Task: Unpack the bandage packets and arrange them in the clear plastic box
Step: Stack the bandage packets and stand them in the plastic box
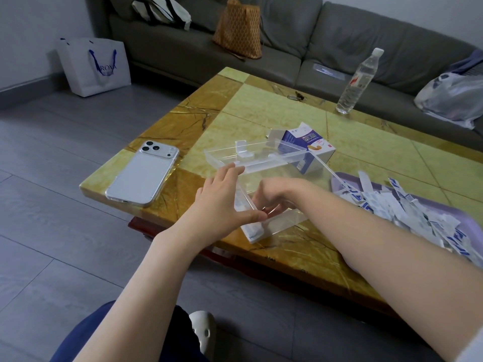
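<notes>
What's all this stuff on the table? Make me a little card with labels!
Place: a yellow stone-pattern table in front of a grey sofa
Clear plastic box: open, near the table's front edge
Left hand: rests on the box's left wall
Right hand: reaches into the box with fingers curled; what it holds is hidden
Bandage packets: heaped on a purple tray, right of the box
Carton: open, behind the box
Phone: face down, left of the box
Water bottle: upright, far side
</notes>
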The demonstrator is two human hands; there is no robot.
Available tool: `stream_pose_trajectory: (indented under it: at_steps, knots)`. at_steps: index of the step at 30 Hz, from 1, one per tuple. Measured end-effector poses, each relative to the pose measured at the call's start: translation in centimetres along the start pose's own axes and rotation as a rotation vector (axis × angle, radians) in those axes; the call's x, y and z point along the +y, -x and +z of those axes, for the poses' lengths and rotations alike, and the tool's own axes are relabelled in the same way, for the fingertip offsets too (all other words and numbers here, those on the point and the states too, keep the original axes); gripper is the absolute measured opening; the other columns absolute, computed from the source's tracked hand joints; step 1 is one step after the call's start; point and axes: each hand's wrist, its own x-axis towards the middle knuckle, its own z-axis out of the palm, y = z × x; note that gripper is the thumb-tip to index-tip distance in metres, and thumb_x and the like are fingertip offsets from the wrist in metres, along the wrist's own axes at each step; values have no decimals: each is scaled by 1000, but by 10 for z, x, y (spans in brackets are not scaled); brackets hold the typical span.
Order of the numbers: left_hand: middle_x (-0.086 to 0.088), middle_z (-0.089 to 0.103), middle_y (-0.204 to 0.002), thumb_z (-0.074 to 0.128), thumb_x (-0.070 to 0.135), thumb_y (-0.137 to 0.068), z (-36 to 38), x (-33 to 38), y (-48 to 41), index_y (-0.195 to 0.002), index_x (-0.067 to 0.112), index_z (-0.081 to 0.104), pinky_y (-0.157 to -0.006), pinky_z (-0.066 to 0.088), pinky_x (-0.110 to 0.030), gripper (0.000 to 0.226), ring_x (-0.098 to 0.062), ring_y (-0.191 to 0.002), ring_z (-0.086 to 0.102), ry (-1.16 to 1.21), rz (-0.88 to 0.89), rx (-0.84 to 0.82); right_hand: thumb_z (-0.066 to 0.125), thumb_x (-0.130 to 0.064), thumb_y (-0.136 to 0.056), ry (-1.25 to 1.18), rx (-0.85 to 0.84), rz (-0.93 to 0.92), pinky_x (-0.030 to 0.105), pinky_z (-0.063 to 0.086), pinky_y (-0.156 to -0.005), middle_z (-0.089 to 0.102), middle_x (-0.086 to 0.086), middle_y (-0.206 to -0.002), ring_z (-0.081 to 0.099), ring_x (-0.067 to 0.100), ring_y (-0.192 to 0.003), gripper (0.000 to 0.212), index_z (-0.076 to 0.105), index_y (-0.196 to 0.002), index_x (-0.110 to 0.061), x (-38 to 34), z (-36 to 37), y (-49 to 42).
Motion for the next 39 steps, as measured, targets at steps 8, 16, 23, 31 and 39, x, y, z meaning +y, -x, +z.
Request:
stream_pose_trajectory:
  at_steps: [8,16,23,31,39]
  knots:
    - [6,13,-154,71,49,-72,0,0,-1,-147,23,17,-112,21,-41,95,-20,-139,18,15,5,4,57,3,-84,-59,-1,-45,27,51,-77,62,16,-94,55,18,-70,34,58,-118,3,-7,-1,6]
    - [6,13,-154,71,50,-72,2,-1,-1,-146,22,18,-111,22,-40,96,-20,-138,19,21,6,10,67,-9,-82,-126,158,-149,28,57,-78,62,6,-72,63,21,-71,30,63,-109,4,3,4,5]
    - [6,14,-154,71,48,-73,2,-1,0,-146,22,19,-112,23,-40,94,-20,-139,19,22,3,10,44,-5,-95,-161,75,-114,16,50,-52,52,-5,-31,58,12,-50,27,50,-69,-4,-1,-3,13]
    - [5,17,-153,71,50,-71,0,0,-2,-146,24,18,-112,24,-42,95,-21,-137,21,0,-21,-3,41,-1,-96,-257,61,-246,31,54,-78,64,17,-98,64,24,-83,19,55,-109,1,7,-3,28]
    - [16,42,-128,65,37,-80,-11,33,-2,-132,31,43,-101,30,-28,56,-6,-124,36,68,172,245,44,-12,-97,-330,914,-601,17,40,-82,54,0,-111,52,9,-89,21,58,-114,-9,63,-7,51]
